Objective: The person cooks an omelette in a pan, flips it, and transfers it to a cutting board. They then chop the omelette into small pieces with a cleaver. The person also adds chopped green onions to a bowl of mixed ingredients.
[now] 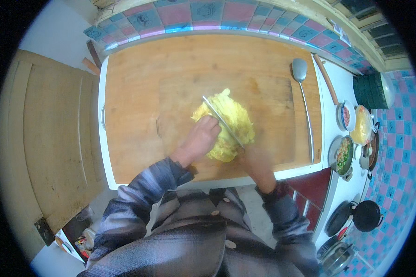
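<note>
A yellow cooked egg sheet, loosely folded, lies on the wooden cutting board. My left hand presses on its left side with curled fingertips. In my right hand, blurred by motion, is the handle end of a kitchen knife. Its blade slants from lower right to upper left across the egg, just beside the left knuckles. Only the thin upper edge of the blade shows, and the handle is hidden by the hand.
To the right lies a metal wok spatula, with a wooden rolling pin beyond the board. A bowl of pinkish food and a metal pot of chopped food stand on the side counter. A black round pan sits nearer me.
</note>
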Demonstrator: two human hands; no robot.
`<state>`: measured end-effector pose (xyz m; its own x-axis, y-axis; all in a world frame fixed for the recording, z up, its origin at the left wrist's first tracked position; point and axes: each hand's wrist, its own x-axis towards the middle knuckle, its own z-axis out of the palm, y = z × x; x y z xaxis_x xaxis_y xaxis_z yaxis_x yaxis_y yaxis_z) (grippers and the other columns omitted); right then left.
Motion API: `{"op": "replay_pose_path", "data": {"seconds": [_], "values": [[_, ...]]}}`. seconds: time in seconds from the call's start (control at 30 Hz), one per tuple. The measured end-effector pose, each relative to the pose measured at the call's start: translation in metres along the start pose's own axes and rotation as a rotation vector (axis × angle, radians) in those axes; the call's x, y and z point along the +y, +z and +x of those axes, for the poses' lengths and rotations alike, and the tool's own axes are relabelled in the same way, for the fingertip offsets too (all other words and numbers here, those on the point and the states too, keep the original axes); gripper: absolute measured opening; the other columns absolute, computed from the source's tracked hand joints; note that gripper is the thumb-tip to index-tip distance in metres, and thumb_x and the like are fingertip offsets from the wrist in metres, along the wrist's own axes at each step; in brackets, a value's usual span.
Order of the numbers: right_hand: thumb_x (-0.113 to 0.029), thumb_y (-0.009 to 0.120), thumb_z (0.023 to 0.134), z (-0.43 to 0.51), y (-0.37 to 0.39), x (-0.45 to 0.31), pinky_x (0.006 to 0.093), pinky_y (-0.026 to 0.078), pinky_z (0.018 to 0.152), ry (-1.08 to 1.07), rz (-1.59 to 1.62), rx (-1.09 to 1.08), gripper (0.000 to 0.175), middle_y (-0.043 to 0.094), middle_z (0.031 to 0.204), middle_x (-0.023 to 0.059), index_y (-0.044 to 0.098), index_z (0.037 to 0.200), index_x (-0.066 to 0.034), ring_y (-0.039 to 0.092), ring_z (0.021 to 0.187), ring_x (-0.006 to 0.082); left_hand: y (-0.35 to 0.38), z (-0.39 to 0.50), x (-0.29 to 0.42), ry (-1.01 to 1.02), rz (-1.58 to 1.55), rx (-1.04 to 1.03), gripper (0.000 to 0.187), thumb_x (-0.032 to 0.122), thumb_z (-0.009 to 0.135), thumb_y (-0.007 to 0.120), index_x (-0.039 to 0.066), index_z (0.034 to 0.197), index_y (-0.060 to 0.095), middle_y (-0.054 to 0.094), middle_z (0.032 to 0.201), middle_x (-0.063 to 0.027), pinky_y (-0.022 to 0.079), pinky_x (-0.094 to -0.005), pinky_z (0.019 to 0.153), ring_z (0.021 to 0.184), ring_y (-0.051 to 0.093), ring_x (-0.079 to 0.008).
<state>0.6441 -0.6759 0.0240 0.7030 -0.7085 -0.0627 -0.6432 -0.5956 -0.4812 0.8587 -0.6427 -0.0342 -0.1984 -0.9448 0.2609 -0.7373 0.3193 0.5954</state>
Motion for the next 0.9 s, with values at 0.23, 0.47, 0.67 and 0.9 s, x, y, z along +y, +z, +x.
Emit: {"op": "replay_pose_path", "data": {"seconds": [0.23, 0.47, 0.67, 0.9], "values": [[-0.022, 0.055, 0.086, 0.000, 0.009, -0.002, 0.0468, 0.047, 0.055, 0.374, 0.166, -0.112, 0.028, 0.058, 0.062, 0.0233, 0.062, 0.070, 0.0000, 0.060, 0.060, 0.0391, -0.007, -0.006, 0.003, 0.016, 0.026, 0.060, 0.012, 0.004, 0.070, 0.058, 0.003, 0.082, 0.055, 0.050, 0.089, -0.0121, 0.041, -0.0403, 0.081, 0.088, 0.048, -0.0308], [-0.022, 0.055, 0.084, -0.002, 0.007, -0.006, 0.0480, 0.046, 0.056, 0.400, 0.148, -0.145, 0.024, 0.058, 0.063, 0.0220, 0.063, 0.076, -0.0008, 0.059, 0.059, 0.0382, -0.019, -0.021, -0.006, 0.005, 0.033, 0.174, 0.016, 0.000, 0.068, 0.059, 0.003, 0.084, 0.056, 0.053, 0.089, -0.0120, 0.043, -0.0399, 0.076, 0.086, 0.051, -0.0301], [-0.019, 0.053, 0.085, 0.002, 0.009, -0.013, 0.0494, 0.048, 0.058, 0.243, 0.012, -0.111, 0.027, 0.058, 0.062, 0.0250, 0.061, 0.068, 0.0007, 0.060, 0.061, 0.0416, -0.045, -0.052, -0.018, -0.182, 0.014, 0.280, 0.022, -0.007, 0.069, 0.057, 0.002, 0.089, 0.057, 0.055, 0.090, -0.0132, 0.045, -0.0401, 0.074, 0.086, 0.052, -0.0336], [-0.019, 0.055, 0.083, 0.005, 0.010, -0.021, 0.0491, 0.046, 0.054, 0.322, 0.070, -0.179, 0.027, 0.058, 0.064, 0.0250, 0.060, 0.067, 0.0022, 0.058, 0.059, 0.0418, -0.065, -0.080, -0.026, -0.326, 0.058, 0.332, 0.018, -0.009, 0.070, 0.055, 0.002, 0.084, 0.059, 0.055, 0.087, -0.0144, 0.044, -0.0392, 0.075, 0.086, 0.052, -0.0348]]}}
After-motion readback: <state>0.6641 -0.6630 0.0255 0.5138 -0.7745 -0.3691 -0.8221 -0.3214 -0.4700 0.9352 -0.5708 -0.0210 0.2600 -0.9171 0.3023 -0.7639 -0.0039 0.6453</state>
